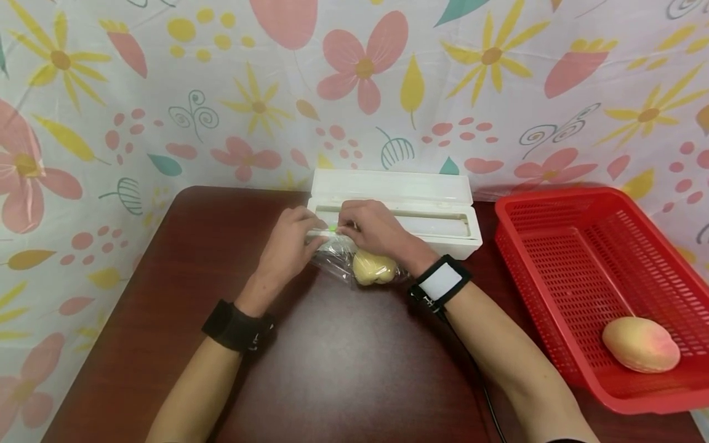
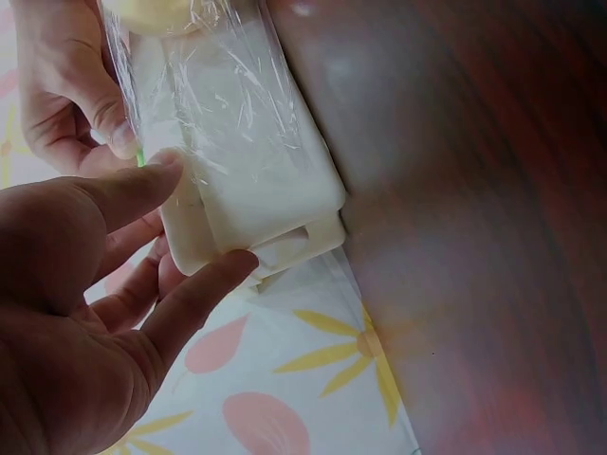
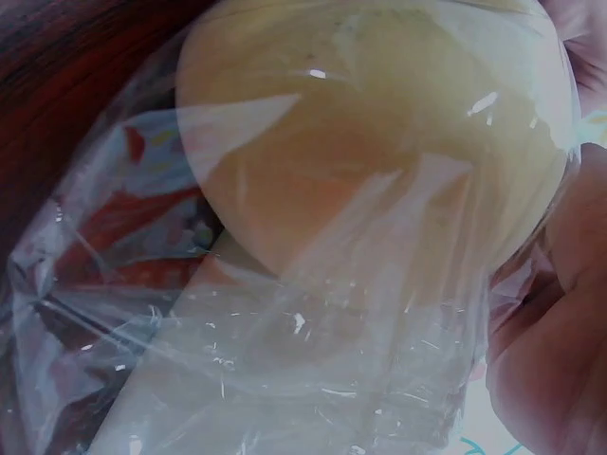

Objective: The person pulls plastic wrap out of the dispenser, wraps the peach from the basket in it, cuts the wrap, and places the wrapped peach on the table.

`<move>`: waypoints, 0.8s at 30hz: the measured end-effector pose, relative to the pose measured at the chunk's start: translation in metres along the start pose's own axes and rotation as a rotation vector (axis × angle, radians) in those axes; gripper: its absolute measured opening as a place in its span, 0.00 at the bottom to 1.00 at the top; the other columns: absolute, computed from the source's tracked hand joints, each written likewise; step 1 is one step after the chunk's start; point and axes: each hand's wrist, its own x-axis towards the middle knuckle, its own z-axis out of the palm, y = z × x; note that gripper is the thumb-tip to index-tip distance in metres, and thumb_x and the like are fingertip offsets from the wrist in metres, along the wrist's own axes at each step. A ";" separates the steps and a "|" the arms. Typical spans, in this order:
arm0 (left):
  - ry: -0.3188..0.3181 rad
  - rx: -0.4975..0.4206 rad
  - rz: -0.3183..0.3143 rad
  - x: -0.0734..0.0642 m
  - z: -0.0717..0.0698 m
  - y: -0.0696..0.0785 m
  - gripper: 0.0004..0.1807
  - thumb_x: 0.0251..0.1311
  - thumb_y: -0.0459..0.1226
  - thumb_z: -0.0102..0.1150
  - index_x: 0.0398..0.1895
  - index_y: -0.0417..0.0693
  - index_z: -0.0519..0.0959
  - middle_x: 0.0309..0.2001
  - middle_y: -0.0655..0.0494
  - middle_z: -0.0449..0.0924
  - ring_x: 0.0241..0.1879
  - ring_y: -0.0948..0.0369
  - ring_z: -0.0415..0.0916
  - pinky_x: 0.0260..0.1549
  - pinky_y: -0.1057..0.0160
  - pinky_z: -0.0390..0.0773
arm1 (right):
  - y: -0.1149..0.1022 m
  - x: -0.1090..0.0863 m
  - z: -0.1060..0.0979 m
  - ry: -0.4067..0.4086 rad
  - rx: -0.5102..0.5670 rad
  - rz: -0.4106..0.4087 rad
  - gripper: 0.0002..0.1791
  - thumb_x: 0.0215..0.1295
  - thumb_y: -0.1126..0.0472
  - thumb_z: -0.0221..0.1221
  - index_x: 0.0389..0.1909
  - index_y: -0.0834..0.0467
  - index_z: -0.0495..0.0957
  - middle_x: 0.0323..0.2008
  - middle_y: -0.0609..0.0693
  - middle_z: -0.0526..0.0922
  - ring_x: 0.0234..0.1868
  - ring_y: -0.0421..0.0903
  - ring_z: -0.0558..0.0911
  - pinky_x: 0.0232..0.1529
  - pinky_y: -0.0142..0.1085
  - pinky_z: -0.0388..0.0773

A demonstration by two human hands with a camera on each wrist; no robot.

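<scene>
A clear plastic bag (image 1: 334,264) with a yellow fruit (image 1: 373,268) inside hangs from both hands, in front of a long white box (image 1: 460,247). My left hand (image 1: 288,241) pinches the left part of the bag's top edge. Close beside it, my right hand (image 1: 372,226) pinches that edge at a small bright green piece (image 1: 333,228). In the left wrist view the bag overlaps the white box, and one left finger reaches toward the box's corner. Seen from the right wrist, the fruit (image 3: 370,142) is smooth, rounded and orange-tinged behind wrinkled plastic.
The box's lid (image 1: 393,186) stands open against the flowered cloth (image 1: 365,67) behind the table. To the right is a red plastic basket (image 1: 545,320) holding a peach-like fruit (image 1: 640,344). A black cable (image 1: 480,375) runs from the right wristband across the dark table (image 1: 332,369).
</scene>
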 end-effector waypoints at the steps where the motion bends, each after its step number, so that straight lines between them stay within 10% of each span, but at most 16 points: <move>1: 0.001 0.000 -0.001 0.000 0.000 0.000 0.15 0.58 0.34 0.79 0.48 0.43 0.89 0.47 0.51 0.82 0.47 0.50 0.75 0.49 0.55 0.73 | 0.000 0.000 0.000 0.000 0.001 -0.001 0.07 0.68 0.60 0.71 0.29 0.53 0.85 0.29 0.44 0.83 0.31 0.41 0.79 0.39 0.37 0.78; 24: -0.011 -0.022 -0.091 0.003 -0.001 0.000 0.16 0.57 0.37 0.81 0.47 0.43 0.89 0.48 0.49 0.83 0.49 0.49 0.77 0.49 0.54 0.76 | -0.009 0.017 0.006 0.003 -0.010 -0.054 0.10 0.67 0.63 0.71 0.26 0.54 0.82 0.27 0.44 0.80 0.31 0.42 0.78 0.38 0.38 0.78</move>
